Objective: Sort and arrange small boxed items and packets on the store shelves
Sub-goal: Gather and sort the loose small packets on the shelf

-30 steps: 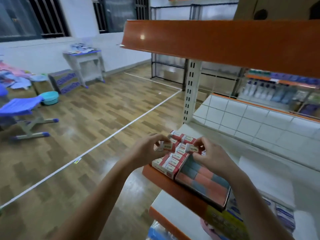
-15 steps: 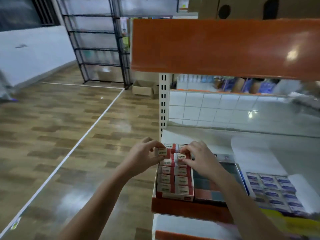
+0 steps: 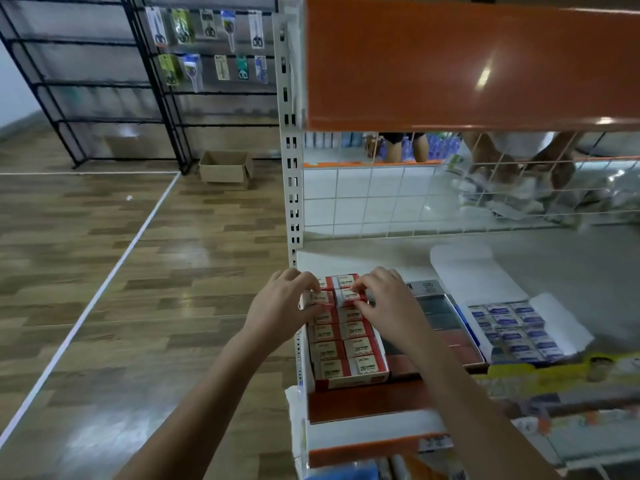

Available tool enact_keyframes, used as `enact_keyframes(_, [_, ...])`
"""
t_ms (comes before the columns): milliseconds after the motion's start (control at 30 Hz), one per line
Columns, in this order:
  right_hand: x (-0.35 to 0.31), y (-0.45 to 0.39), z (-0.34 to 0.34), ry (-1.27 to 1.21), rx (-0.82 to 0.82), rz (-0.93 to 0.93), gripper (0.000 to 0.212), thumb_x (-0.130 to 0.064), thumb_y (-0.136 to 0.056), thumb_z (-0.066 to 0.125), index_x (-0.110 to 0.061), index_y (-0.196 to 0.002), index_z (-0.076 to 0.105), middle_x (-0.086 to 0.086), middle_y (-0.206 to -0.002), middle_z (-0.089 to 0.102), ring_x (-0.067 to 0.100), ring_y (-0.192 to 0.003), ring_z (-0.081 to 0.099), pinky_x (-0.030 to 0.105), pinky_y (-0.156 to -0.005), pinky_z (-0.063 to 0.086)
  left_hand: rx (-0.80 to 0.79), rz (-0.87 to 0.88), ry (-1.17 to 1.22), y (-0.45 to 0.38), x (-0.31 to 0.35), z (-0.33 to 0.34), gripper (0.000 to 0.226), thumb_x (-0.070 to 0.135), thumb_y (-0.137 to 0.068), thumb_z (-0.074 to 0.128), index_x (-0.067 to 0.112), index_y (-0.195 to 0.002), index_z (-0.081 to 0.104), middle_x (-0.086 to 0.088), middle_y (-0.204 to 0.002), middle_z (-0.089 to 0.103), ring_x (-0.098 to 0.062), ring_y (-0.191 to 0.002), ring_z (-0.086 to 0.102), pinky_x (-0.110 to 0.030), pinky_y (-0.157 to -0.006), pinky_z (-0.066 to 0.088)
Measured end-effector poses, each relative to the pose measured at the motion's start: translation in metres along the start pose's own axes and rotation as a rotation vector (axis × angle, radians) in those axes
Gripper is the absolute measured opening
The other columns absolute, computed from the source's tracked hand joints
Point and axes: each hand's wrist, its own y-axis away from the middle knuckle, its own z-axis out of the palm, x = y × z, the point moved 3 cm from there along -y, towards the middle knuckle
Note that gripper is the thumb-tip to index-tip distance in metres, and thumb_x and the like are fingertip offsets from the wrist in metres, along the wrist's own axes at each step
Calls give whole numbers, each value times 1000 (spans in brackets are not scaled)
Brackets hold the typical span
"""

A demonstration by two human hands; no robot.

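Both hands are at the far end of the red-and-white cardboard display tray (image 3: 349, 382), which runs lengthwise from the shelf's front edge toward the back. The left hand (image 3: 280, 311) pinches a small red-and-white "2B" box (image 3: 320, 298); the right hand (image 3: 384, 299) pinches the neighbouring small box (image 3: 349, 294). It's all on the white metal shelf (image 3: 381, 261).

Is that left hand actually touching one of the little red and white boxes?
Touching. The head view shows the left hand pinching a small box in the tray's left column, thumb below and fingertips above, with no gap.
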Motion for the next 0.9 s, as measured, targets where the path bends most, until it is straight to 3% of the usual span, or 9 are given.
enact_keyframes(267, [-3,2,1,6,-10,35,24,-25,-91,58,-22,-115,57,-7,-118,50,8,-114,42,18,-96,31,-9,65,-87,-4,4,3,32,43,-84,62,24,-110,59,5,-115,55,-13,-110,44,-26,-83,44])
enact_keyframes(500, [2,-7,-17,28,-212,-5,30,-31,-92,54,-18,-120,54,-2,-119,51,15,-115,44,31,-96,41,-114,214,-191,-40,32,-17,32,48,-91,49,25,-109,60,2,-114,59,-16,-111,47,-30,-90,44])
enact_keyframes(733, [72,7,-78,212,-155,116,36,-27,-93,54,-17,-127,51,4,-131,48,21,-121,42,34,-97,38,-157,353,-313,-85,126,20,36,44,-94,46,21,-120,55,-2,-127,54,-23,-121,44,-35,-96,38])
enact_keyframes(900, [162,53,-136,290,-58,370,34,-26,-93,52,-15,-126,52,8,-131,46,25,-123,42,36,-99,38,-185,455,-338,-109,223,60,40,46,-93,46,21,-124,50,-5,-130,50,-27,-123,42,-38,-97,36])
